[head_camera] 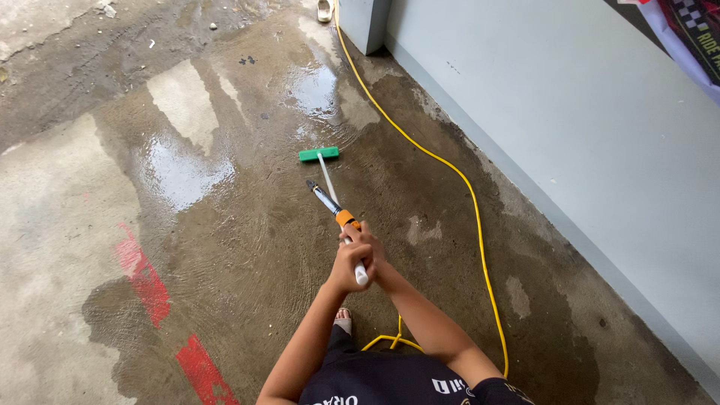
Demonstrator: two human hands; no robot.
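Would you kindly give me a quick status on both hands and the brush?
Left hand and right hand both shut on brush handle. Green brush head down on wet concrete floor. Yellow hose trailing alongside, right.

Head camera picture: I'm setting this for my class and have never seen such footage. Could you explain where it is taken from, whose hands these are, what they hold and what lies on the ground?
The picture comes from a camera worn on a person's head, looking down, so the arms reaching in from the bottom are that person's own. The left hand and right hand are closed together around the white handle of a long brush with a green head, which rests on the wet concrete floor. A spray nozzle with an orange collar lies along the handle in the same grip. A yellow hose runs across the floor beside a grey wall. Puddles shine ahead, and red paint marks lie at the left.
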